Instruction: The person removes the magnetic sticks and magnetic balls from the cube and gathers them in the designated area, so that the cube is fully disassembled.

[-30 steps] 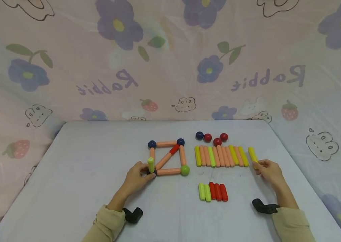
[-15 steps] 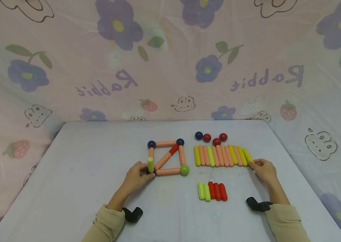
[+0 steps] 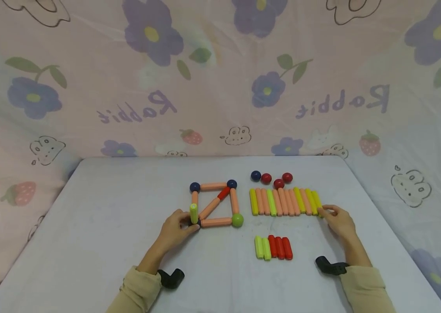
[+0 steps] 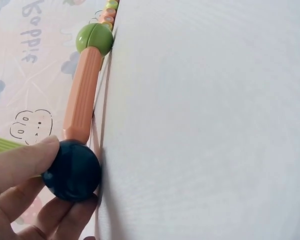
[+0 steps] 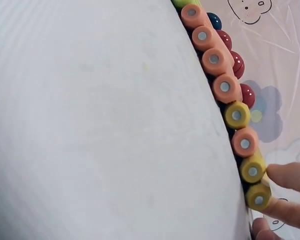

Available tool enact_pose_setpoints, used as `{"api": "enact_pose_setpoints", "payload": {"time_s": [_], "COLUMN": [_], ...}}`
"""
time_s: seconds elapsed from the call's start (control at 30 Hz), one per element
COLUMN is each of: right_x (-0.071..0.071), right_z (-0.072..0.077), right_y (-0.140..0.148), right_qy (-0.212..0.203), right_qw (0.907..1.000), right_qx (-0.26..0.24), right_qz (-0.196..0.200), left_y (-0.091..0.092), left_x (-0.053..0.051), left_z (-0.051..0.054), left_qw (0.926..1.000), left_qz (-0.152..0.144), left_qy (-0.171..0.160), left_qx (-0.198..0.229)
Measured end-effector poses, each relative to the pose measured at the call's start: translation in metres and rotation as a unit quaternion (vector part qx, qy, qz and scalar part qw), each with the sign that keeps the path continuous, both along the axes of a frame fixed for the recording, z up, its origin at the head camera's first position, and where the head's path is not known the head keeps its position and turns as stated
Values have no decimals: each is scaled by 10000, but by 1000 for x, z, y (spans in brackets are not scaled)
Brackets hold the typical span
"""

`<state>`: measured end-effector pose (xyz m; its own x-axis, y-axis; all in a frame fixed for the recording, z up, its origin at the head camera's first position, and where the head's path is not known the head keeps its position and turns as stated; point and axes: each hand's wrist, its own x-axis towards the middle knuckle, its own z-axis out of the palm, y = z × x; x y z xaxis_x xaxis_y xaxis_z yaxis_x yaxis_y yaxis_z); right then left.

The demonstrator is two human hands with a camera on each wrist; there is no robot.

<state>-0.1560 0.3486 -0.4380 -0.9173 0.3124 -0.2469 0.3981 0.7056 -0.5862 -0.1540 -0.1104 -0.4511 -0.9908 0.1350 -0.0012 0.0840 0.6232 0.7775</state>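
My left hand [image 3: 175, 228] grips a dark blue ball [image 4: 72, 171] at the near-left corner of a square frame of salmon magnetic sticks [image 3: 216, 222]. From that ball a lime stick [image 3: 193, 213] stands upright. Dark blue balls mark the far corners, and a green ball [image 3: 237, 220] is at the near right. A salmon-and-red diagonal [image 3: 215, 202] crosses the square. My right hand [image 3: 339, 221] pinches the last yellow stick [image 5: 258, 196], at the right end of a row of sticks [image 3: 283, 202]. Its thumb also touches the neighbouring yellow stick [image 5: 252, 171].
Beyond the row lie a dark blue ball [image 3: 256, 175] and several red balls [image 3: 266, 178]. Nearer to me are two lime sticks [image 3: 259, 247] beside three red ones [image 3: 280, 248]. A patterned cloth [image 3: 212, 87] hangs behind the white table [image 3: 126, 182].
My right hand has moved left with the yellow stick, which now lies against the row's right end. The left hand keeps its grip on the corner ball.
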Motion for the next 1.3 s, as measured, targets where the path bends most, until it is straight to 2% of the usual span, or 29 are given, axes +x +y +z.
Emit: {"api": "enact_pose_setpoints", "payload": {"time_s": [0.17, 0.5, 0.67, 0.73, 0.9, 1.0, 1.13, 1.23, 1.3], "right_x": [1, 4, 5, 6, 13, 21, 31, 35, 37], "right_z": [-3, -10, -13, -13, -10, 2, 18, 26, 28], "right_y": [-1, -9, -12, -13, -26, -44, -80, -112, -134], "right_qy": [142, 405, 599, 750, 1428, 1495, 991, 686, 635], "right_qw": [9999, 9980, 9965, 9951, 9863, 9874, 9926, 9856, 9790], "right_qx": [77, 128, 284, 312, 318, 133, -685, -1436, -1766], "right_qz": [-13, -466, -516, -565, -759, -493, 183, 580, 801], "left_y": [0, -2, -1, -2, -4, -5, -5, -4, -4], "left_x": [-1, -1, -1, -1, 0, 0, -1, -1, -2], "left_z": [0, 1, -1, -1, -2, -1, -1, -1, -1], "left_qw": [10000, 10000, 9998, 9998, 9995, 9993, 9990, 9988, 9986], "left_qz": [-16, -6, -66, -66, -21, -61, -101, -86, -97], "left_qy": [-9, 26, 59, 43, -28, -5, -21, -52, -66], "left_qx": [32, 92, 151, 181, 308, 371, 430, 483, 508]}}
